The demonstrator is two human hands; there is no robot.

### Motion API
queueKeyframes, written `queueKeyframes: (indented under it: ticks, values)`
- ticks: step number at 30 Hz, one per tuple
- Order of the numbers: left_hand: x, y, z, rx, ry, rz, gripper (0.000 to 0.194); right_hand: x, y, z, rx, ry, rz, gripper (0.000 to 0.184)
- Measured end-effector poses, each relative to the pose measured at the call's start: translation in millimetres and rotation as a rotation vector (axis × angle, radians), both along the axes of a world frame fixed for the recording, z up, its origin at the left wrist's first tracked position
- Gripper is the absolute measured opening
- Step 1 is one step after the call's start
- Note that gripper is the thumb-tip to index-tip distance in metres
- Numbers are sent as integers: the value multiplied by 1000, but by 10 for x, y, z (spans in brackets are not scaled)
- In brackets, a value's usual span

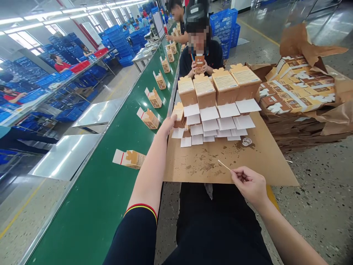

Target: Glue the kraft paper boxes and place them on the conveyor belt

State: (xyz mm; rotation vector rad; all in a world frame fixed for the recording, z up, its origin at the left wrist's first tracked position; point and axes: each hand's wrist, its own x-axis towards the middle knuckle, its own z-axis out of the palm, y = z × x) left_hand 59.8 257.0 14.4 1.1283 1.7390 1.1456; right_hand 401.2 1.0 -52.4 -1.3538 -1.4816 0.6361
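Observation:
My left hand [167, 126] reaches across to the left end of the stack and grips a small brown carton [179, 115], its fingers partly hidden behind it. Several more cartons [204, 90] are stacked beside it on a brown cardboard sheet [264, 162], with white flaps [209, 124] sticking out toward me. Between the thumb and fingers of my right hand [249, 183] is a thin cotton swab [224, 165], its tip over the cardboard. Dark wet smudges mark the sheet below the flaps, and a clear ring-shaped item [246, 141] lies on it.
A green conveyor belt [91, 198] runs along my left, carrying a line of cartons with raised flaps [149, 118]. Opposite sits a co-worker [215, 51] holding a carton. To the right, torn brown paper [303, 127] surrounds bundled flat cartons [300, 86]. Blue crates [223, 27] stand behind.

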Motion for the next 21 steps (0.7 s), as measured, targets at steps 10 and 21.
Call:
queueKeyframes:
  ticks: [10, 21]
  values:
    - [-403, -1260, -90, 44, -311, 69, 43, 132, -86, 54, 22, -39, 24, 34]
    - [164, -2279, -902, 99, -613, 155, 75, -514, -47, -292, 80, -182, 392, 25]
